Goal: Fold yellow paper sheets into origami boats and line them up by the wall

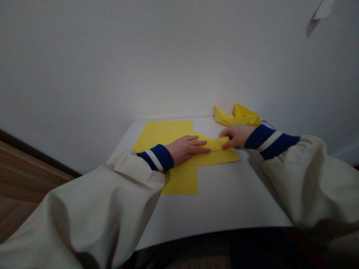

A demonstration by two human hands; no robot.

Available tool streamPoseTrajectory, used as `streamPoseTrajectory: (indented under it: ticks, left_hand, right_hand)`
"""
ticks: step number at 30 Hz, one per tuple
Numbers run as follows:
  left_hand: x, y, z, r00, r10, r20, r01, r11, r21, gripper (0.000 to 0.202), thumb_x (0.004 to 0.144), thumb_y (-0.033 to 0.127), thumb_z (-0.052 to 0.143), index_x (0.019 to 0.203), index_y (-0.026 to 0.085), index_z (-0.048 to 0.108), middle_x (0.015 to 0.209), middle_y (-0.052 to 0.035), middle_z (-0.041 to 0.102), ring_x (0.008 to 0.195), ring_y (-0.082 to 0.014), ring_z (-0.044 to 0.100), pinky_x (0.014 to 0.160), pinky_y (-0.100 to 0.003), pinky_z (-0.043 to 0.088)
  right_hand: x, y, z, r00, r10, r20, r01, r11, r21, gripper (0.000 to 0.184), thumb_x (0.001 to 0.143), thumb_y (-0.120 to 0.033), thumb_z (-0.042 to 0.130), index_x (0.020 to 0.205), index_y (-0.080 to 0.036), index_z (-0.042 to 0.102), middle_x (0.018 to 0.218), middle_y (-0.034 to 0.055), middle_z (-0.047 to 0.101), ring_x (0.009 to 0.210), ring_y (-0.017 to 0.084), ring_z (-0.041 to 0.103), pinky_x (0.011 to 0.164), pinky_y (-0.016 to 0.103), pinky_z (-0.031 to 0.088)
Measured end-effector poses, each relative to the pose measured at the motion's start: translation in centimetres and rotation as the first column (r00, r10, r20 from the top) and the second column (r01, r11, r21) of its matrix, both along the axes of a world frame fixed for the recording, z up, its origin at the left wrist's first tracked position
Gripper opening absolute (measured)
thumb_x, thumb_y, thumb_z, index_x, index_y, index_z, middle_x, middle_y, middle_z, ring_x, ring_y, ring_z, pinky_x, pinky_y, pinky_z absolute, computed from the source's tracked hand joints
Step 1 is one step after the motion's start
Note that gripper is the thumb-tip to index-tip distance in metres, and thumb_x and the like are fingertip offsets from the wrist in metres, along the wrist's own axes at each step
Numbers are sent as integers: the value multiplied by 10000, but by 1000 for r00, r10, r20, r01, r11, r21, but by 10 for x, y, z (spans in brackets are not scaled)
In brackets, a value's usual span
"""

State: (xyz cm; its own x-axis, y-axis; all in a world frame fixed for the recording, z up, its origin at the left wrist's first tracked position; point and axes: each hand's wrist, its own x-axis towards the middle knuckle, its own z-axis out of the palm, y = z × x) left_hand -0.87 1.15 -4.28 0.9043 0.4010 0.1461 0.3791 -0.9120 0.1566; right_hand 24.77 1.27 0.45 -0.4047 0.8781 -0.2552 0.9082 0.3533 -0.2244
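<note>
The left hand [187, 150] lies palm down with fingers spread on the folded paper [215, 145], while the right hand [235, 136] pinches its right end between thumb and fingers, so the paper reaches from one hand to the other. To the left, a yellow sheet [171, 130] lies beneath the left hand on the tabletop [224, 198], and a paper boat [238, 120] stands just beyond the right hand, near the wall [174, 56].
</note>
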Motion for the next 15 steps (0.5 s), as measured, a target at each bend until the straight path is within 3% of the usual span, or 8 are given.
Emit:
streamPoseTrajectory:
  ticks: [6, 15]
  left_hand:
    - [0, 1, -1, 998, -12, -63, 16, 998, 65, 517, 852, 99, 360, 1319, 303, 448, 1434, 20, 373, 1334, -212, 292, 1099, -409, 240]
    - [-2, -1, 1, 997, -4, -80, 9, 998, 56, 494, 861, 140, 349, 1317, 296, 457, 1438, 24, 367, 1337, -225, 280, 1101, -395, 232]
  right_hand:
    - [-1, 0, 4, 998, -66, 22, 68, 990, -122, 177, 702, -355, 658, 774, -201, 611, 521, -27, 555, 478, 116, 519, 471, 238, 367]
    - [9, 3, 3, 986, -164, 39, 169, 952, -257, 188, 679, -322, 670, 671, -191, 536, 542, -10, 595, 473, 105, 509, 464, 233, 359]
